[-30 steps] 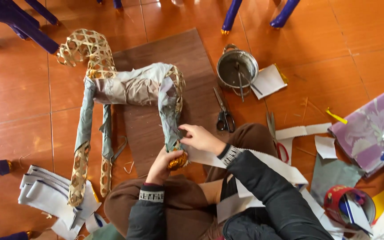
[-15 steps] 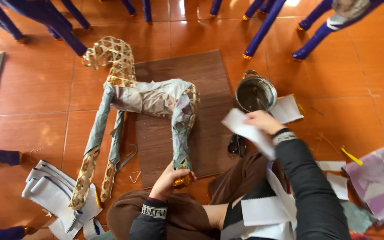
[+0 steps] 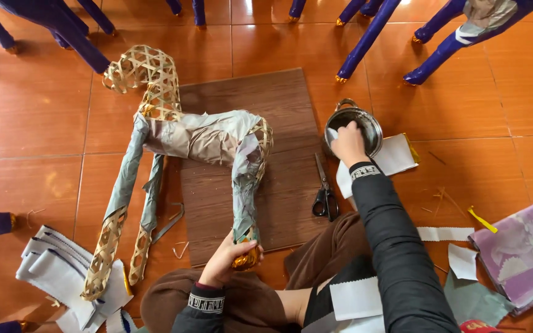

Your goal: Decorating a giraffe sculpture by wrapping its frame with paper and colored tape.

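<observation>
Right hand point(image 3: 348, 142) now in pot point(image 3: 365, 118)

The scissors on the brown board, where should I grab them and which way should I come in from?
Probably take the scissors by the black handle loops at the end nearest you, coming from above and from your side. They lie flat on the brown board, blades pointing away toward the metal pot, so the handles are the safe end. Your right hand at the pot is closest; your left hand holds the woven figure's leg.
</observation>
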